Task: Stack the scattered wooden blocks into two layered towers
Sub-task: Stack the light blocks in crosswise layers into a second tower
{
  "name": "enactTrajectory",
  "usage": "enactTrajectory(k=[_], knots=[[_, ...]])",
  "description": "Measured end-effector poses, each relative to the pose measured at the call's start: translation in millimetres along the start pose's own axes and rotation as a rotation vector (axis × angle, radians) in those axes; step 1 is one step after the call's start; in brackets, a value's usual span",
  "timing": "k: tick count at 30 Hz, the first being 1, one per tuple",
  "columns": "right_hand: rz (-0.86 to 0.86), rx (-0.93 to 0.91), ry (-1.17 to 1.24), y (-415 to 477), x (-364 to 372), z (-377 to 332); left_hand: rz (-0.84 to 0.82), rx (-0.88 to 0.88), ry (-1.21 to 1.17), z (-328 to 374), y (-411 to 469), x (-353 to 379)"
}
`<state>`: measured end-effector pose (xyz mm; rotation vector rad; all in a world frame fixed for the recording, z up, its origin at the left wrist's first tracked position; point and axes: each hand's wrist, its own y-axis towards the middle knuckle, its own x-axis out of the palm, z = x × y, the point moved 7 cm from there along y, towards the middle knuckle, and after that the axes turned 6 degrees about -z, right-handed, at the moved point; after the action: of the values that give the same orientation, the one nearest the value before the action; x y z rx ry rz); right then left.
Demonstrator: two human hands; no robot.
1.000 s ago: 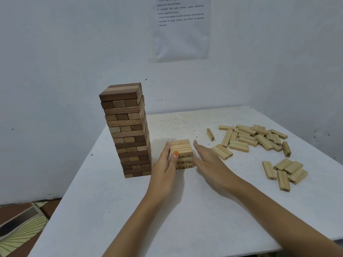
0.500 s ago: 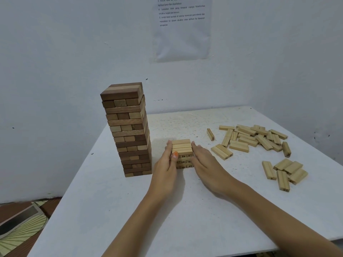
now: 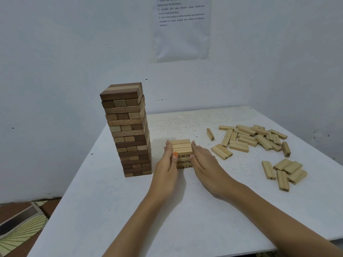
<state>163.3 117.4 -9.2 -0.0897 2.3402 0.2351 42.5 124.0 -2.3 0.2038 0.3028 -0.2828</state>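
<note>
Pale stack [image 3: 182, 146], pressed between flat-fingered left hand [image 3: 167, 165] and right hand [image 3: 206, 164], stands beside dark tower [image 3: 128, 130].

The wall sheet [image 3: 182, 28] reads "Susun blok ke atas satu"; block ends in the short stack [image 3: 182, 147] show 48, 31, 24.

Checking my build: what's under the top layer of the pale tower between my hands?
Beneath that layer of the pale tower, three rows of numbered block faces show. The left hand and right hand cover its sides.
</note>
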Motion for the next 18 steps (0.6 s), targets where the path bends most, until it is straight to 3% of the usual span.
enactTrajectory(k=[18], knots=[[0.003, -0.039, 0.017, -5.8, -5.8, -11.1, 0.044, 0.002, 0.038, -1.8, 1.6, -1.0]])
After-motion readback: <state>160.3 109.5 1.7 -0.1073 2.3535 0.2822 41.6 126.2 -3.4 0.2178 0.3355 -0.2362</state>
